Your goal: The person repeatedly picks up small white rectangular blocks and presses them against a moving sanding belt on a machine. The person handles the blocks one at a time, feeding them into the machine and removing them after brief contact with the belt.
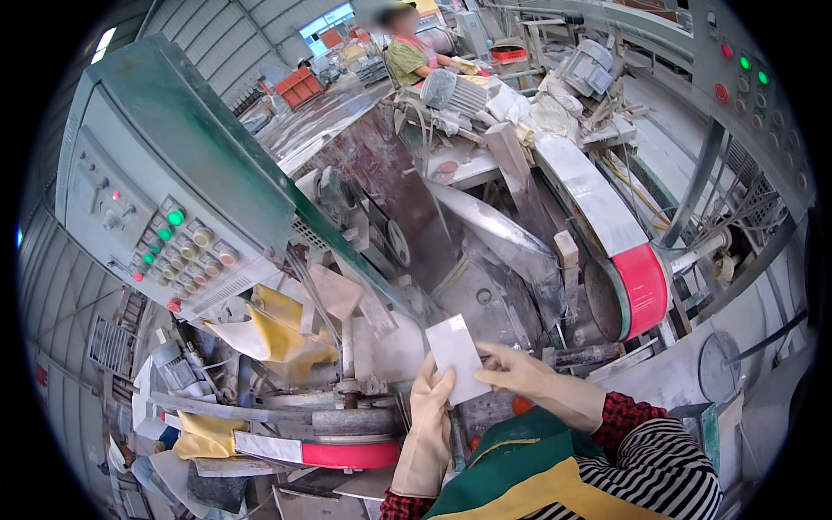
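1. At left, a control cabinet (156, 217) with lit green buttons stands above a small belt machine's red-and-white band (351, 455).
2. The gloved left hand (425, 420) is closed on the white plate's lower left, thumb across its face, fingers behind.
3. The white plate (459, 360) is held up, tilted, between the hands. It looks thin and stiff, probably light but brittle (ceramic or stone, I can't tell which); its smooth face may slip under gloves. Opposite long edges seem the safest hold, corners the likeliest to chip.
4. The gloved right hand (537, 381) has thumb and fingertips at its right edge; whether they pinch, I can't tell.
5. Farther right stands a larger belt machine (641, 295).
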`<state>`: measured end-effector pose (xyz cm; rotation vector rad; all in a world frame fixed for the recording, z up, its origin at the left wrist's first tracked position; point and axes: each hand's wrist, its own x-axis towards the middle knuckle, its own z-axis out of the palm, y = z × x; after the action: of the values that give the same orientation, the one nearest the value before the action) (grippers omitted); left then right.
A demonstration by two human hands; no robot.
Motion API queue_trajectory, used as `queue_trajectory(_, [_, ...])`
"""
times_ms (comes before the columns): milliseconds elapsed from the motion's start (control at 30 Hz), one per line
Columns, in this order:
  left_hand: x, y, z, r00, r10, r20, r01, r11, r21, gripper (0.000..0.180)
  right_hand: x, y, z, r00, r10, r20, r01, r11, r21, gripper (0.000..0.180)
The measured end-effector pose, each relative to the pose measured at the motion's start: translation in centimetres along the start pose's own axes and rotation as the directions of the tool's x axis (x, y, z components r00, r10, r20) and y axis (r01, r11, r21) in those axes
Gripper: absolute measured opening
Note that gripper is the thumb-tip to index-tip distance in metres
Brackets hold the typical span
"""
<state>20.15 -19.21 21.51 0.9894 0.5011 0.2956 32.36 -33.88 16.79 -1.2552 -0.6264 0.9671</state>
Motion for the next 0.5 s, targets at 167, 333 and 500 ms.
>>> queue_trajectory(167, [-1.2, 1.1, 1.4, 0.994, -0.042, 0.103, 0.041, 0.999, 0.011, 0.059, 2.5, -1.4, -1.8, 0.977, -0.089, -0.195, 0.08, 0.995, -0.053, 0.071])
queue_trajectory(333, [-1.6, 0.7, 1.9, 0.99, -0.081, 0.118, 0.081, 0.997, 0.006, 0.061, 4.5, -1.8, -2.9, 0.94, -0.113, -0.322, 0.169, 0.974, 0.154, 0.064])
queue_trajectory(500, [-1.4, 0.3, 1.6, 0.997, -0.044, 0.06, 0.044, 0.999, 0.002, 0.058, 1.6, -1.7, -1.4, 0.973, -0.011, -0.231, -0.01, 0.996, -0.091, 0.065])
